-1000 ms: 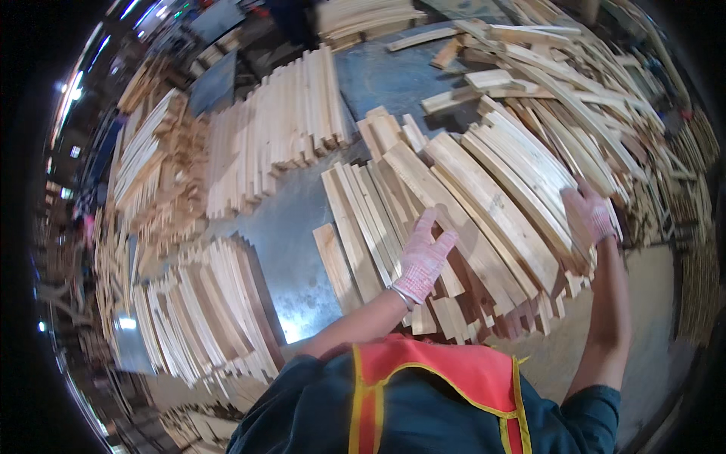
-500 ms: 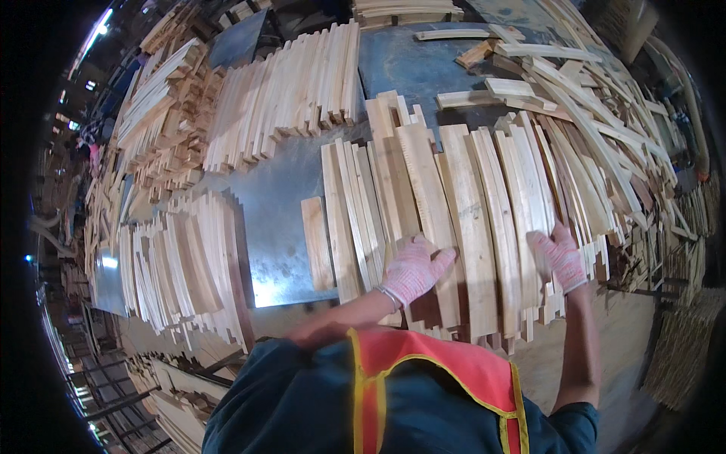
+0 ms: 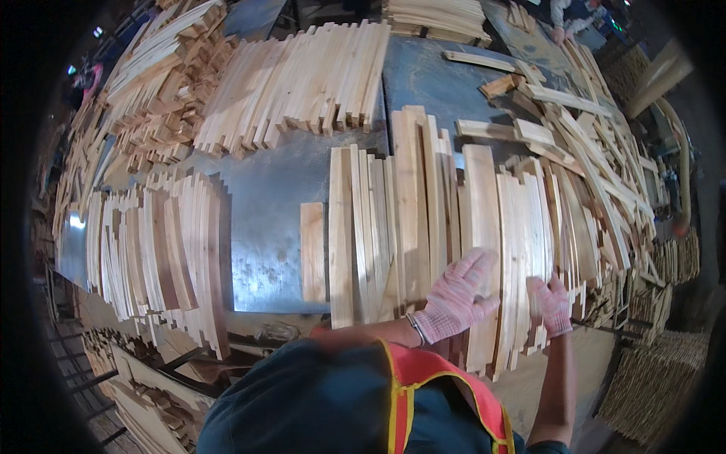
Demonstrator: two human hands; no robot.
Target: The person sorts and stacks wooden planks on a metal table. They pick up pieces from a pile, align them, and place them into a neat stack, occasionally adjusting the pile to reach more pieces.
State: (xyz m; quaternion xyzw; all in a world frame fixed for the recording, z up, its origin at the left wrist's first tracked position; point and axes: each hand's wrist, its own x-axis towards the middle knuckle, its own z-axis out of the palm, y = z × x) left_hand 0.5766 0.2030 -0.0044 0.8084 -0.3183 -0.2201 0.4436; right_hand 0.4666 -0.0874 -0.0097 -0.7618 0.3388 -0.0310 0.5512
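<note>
A long row of pale wooden strips [image 3: 514, 250] lies side by side in front of me, their ends pointing toward my body. My left hand [image 3: 457, 299], in a pinkish-white knit glove, lies across a wide pale strip [image 3: 481, 204] with its fingers stretched out to the right. To its right my right hand [image 3: 552, 309], gloved alike, rests on the near part of narrower strips; its thumb and fingers are apart, with the fingertips partly hidden. Left of my left hand, longer strips [image 3: 408, 197] stick out farther at the far end.
A short board [image 3: 312, 250] lies alone on the metal table [image 3: 265, 219]. More strips stand in rows at left [image 3: 162, 250] and far left-centre [image 3: 302, 83]. Loose pieces pile up at right [image 3: 590, 166]. Another person's hand [image 3: 560, 35] shows at the far right.
My left hand has moved right, from between longer strips onto the wide strip, and its fingers have straightened. My right hand stays near the same strips. The whole view has shifted.
</note>
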